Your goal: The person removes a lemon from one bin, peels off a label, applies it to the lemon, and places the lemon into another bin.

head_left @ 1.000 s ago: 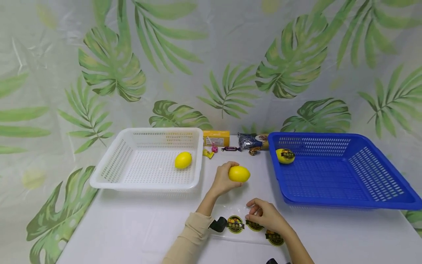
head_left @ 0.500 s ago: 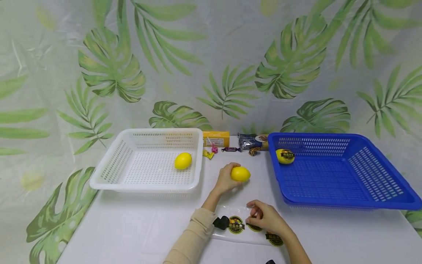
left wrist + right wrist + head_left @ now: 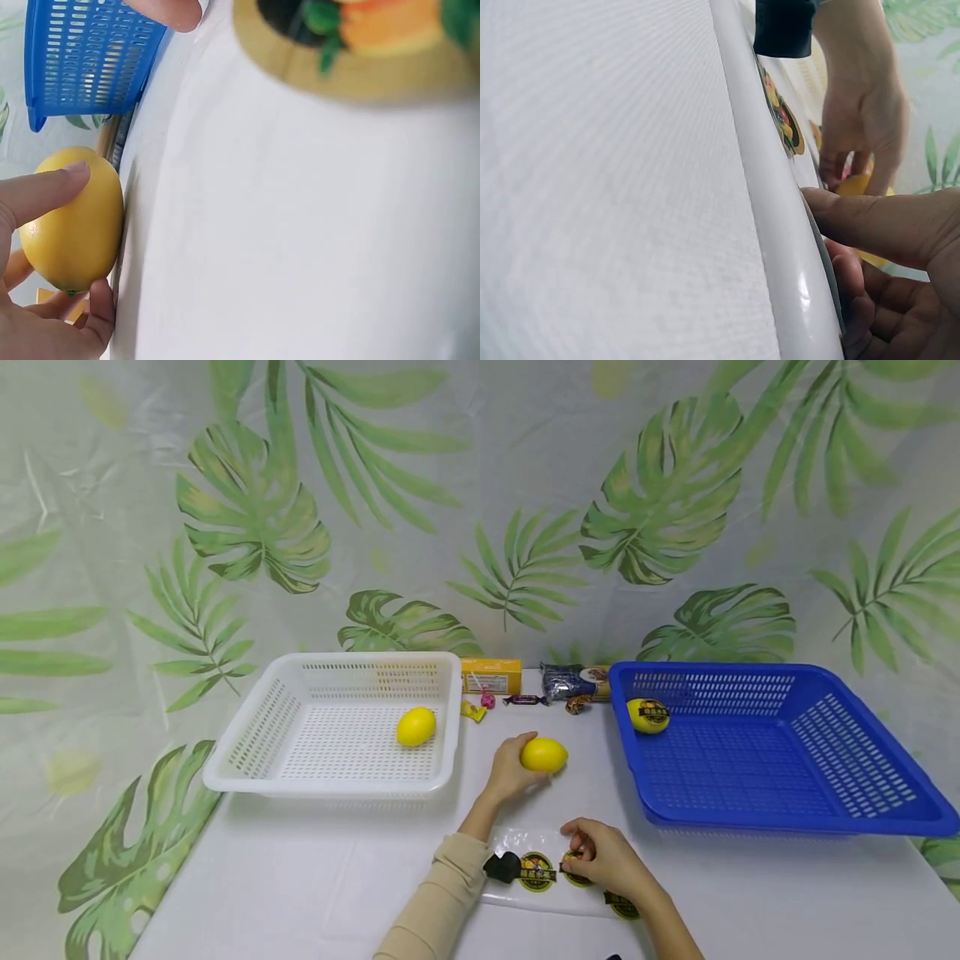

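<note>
My left hand [image 3: 508, 773] grips a plain yellow lemon [image 3: 543, 754] just above the white table, between the two baskets; in the left wrist view its fingers [image 3: 41, 193] curl round the lemon [image 3: 75, 221]. My right hand [image 3: 602, 857] lies nearer me on a clear sticker sheet [image 3: 525, 893], and its fingertips pinch a round black-and-yellow sticker [image 3: 576, 877]. In the right wrist view the thumb [image 3: 885, 225] presses on the glossy sheet [image 3: 769, 217]. A second sticker [image 3: 536, 871] lies left of that hand.
A white basket [image 3: 255, 735] at the left holds one plain lemon [image 3: 416, 726]. A blue basket [image 3: 780, 814] at the right holds a stickered lemon [image 3: 648, 715]. A yellow box [image 3: 491, 675], sweets and a dark packet [image 3: 573, 679] lie at the back by the leaf-print curtain.
My left hand with the lemon has drifted slightly down and left. My right hand has shifted a little left along the sheet and curled tighter over the sticker.
</note>
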`<state>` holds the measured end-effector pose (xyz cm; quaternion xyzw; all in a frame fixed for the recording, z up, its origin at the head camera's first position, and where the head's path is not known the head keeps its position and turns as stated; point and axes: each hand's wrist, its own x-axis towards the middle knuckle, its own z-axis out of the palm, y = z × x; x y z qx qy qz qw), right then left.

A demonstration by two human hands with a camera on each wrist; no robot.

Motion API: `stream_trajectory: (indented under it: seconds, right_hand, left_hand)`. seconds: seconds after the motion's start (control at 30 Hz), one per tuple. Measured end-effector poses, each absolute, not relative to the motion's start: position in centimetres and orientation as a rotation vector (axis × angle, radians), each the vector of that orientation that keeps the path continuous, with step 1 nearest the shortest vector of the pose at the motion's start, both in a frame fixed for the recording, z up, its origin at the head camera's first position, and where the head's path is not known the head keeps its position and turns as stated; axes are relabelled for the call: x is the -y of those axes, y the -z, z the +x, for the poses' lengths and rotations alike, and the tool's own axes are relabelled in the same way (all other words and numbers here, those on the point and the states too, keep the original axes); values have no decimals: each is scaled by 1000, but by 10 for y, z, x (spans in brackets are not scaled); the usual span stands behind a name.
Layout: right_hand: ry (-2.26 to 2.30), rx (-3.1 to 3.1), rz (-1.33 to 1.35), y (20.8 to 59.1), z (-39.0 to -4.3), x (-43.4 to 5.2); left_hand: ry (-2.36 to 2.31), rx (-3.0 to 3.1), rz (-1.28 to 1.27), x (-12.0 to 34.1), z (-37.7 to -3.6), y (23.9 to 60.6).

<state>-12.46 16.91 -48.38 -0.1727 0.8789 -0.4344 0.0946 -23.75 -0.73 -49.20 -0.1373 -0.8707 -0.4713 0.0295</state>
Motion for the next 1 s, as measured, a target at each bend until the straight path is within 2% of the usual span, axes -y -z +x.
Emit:
stream_trajectory:
  seconds: [0.63, 1.0]
  right_hand:
    - [1270, -2630, -506, 484, -121, -167]
    - [1241, -2642, -493, 482, -122, -167]
  left_hand:
    - [1566, 2666, -379, 17, -240, 487]
    - [1543, 2695, -402, 18, -226, 483]
